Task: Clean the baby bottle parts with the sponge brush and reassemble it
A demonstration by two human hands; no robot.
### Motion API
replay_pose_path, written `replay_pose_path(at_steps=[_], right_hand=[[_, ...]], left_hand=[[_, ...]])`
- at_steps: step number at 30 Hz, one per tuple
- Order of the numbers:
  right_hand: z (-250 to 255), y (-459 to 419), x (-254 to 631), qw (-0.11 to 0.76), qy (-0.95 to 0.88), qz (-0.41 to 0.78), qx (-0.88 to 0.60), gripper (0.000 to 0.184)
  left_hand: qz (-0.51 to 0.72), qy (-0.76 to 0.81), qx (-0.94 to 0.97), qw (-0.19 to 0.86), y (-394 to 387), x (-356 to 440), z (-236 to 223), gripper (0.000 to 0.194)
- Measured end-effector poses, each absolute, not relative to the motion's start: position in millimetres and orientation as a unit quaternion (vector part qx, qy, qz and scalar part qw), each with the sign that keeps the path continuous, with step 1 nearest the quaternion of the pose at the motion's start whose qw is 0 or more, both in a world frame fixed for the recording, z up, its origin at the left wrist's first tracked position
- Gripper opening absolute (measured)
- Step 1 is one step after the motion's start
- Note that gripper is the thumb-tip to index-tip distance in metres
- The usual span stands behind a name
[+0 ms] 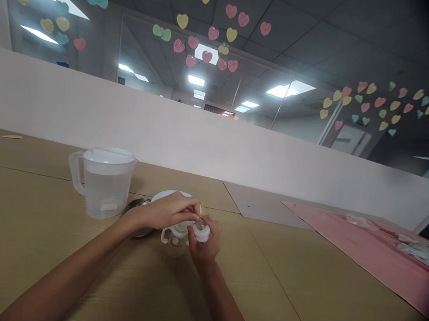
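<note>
My right hand (207,241) is closed around a white bottle collar (202,234), a ring with something clear inside its opening. My left hand (178,210) reaches over from the left, fingers pinched together at the collar's upper edge; what they grip is too small to make out. Just below and left of the collar stands a clear baby bottle (176,247) with white side handles, partly covered by my left hand. Behind the hands lie a white plate (165,194) and a round metal dish (142,232), both partly hidden. A yellow piece (202,208) shows beside my left fingertips.
A lidded translucent pitcher (107,188) with liquid in it stands at the left on the wooden table (266,278). On the right, a pink cloth (368,255) carries crumpled clear plastic (420,252). A low white wall (187,140) under glass runs along the back.
</note>
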State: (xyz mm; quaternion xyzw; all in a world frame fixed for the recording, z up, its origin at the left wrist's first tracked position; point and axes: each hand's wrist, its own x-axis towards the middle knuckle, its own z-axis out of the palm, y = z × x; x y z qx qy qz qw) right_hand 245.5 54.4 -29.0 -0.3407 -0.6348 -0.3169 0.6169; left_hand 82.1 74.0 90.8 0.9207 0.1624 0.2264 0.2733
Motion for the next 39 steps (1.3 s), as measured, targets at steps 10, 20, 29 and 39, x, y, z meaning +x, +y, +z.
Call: replay_pose_path(at_steps=[10, 20, 29, 39], right_hand=[[-34, 56, 244, 0.61, -0.639, -0.315, -0.347, 0.036], [-34, 63, 244, 0.597, -0.626, -0.267, -0.424, 0.039], [-33, 62, 242, 0.71, -0.562, -0.183, -0.384, 0.033], [-47, 69, 240, 0.536, -0.691, -0.151, -0.462, 0.029]], left_hand=[[0.202, 0.14, 0.794, 0.557, 107, 86, 67, 0.03], [0.214, 0.268, 0.935, 0.087, 56, 83, 95, 0.026], [0.184, 0.197, 0.927, 0.259, 102, 80, 66, 0.081], [0.147, 0.179, 0.927, 0.295, 135, 93, 24, 0.081]])
